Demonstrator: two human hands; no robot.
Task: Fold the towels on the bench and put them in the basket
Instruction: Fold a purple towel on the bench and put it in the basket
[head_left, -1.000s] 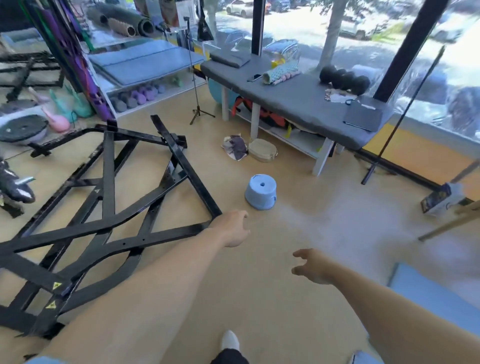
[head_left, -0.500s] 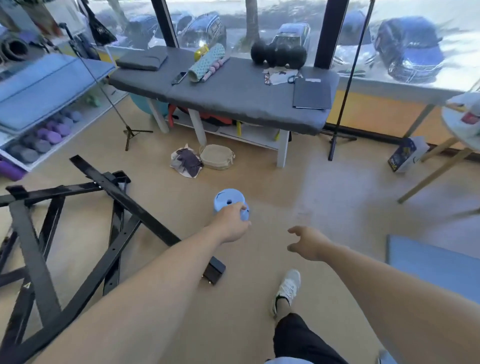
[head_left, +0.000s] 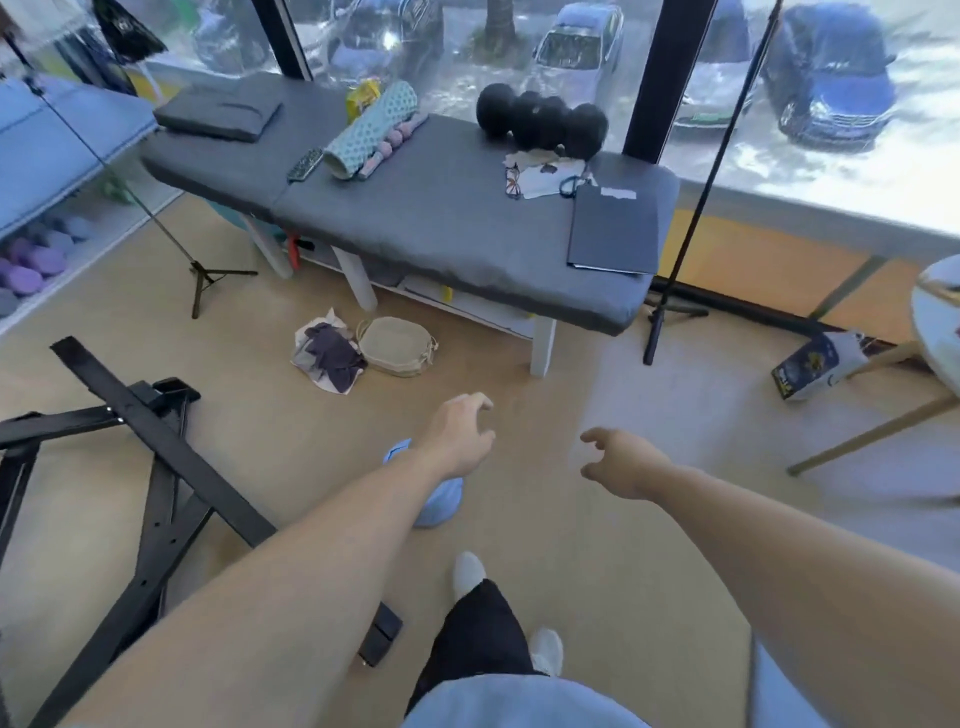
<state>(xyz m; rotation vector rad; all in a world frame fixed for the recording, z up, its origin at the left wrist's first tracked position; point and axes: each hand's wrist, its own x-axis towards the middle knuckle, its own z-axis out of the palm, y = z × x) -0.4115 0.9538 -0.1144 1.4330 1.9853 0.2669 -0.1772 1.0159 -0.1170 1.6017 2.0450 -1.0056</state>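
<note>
Grip: both our hands hold nothing; left hand and right hand reach forward with fingers loosely spread.
Change: over the last second we have turned and walked toward the bench; it was far right, now it fills the middle ahead. The blue stool that lay ahead now sits under our left forearm.
Towels: a dark folded cloth lies at the bench's far left end; we judge it a towel, though we cannot be sure. A crumpled cloth pile lies on the floor near the bench leg.
Basket: the flat tan woven piece just right of the pile may be it.
Meaning: approach is nearly done; no folding has begun. We judge the next step is reaching the bench's left end.
</note>
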